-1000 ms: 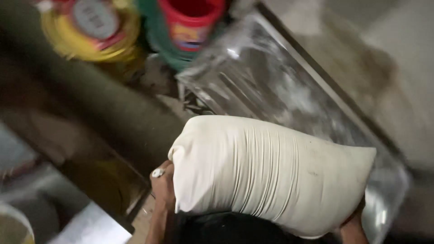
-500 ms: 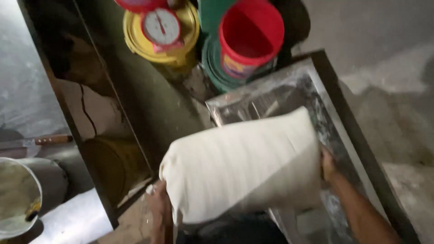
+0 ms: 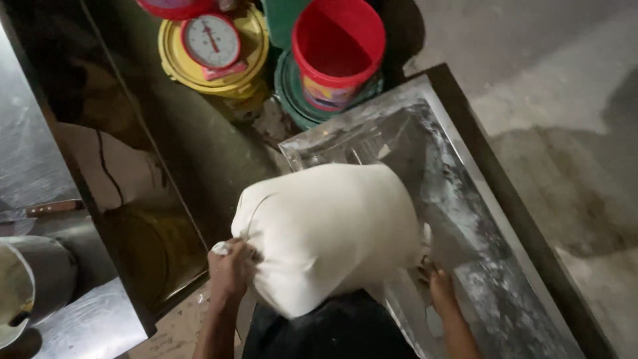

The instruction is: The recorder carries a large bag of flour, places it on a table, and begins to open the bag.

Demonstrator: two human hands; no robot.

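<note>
A full white cloth sack (image 3: 329,233) rests against my body, over the near end of a shallow metal tray (image 3: 478,219) dusted with white powder. My left hand (image 3: 229,266) grips the bunched neck of the sack at its left end. My right hand (image 3: 438,282) is under the sack's right end, mostly hidden by it, with fingers against the cloth.
A red bucket (image 3: 337,50) stands in a green tub (image 3: 292,100) beyond the tray. A dial scale (image 3: 211,43) sits on a yellow lid (image 3: 174,63). A steel counter (image 3: 40,159) runs along the left, with a knife (image 3: 46,209) and a metal pot (image 3: 13,292). Concrete floor (image 3: 565,133) lies to the right.
The sack has swung from lying crosswise to pointing its end toward me and sits lower. The view shifted so the buckets and tray show more fully. Both hands kept hold.
</note>
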